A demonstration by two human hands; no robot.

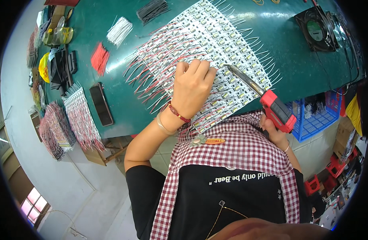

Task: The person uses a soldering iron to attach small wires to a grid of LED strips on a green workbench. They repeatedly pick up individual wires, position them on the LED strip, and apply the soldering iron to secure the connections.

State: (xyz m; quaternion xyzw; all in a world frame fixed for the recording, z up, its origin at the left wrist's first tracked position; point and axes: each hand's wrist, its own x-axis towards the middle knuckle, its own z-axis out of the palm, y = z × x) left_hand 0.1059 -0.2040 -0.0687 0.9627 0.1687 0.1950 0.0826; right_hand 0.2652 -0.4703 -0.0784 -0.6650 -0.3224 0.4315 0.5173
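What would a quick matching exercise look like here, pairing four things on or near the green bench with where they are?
Things:
1. left hand
2. soldering iron
3. black phone
4. small fan

Places:
A. far right corner of the bench
B. pressed on the sheet of white strips
C. flat on the bench, left of the sheet
D. in the right hand, tip over the sheet

Pairs: 1-B, 2-D, 3-C, 4-A
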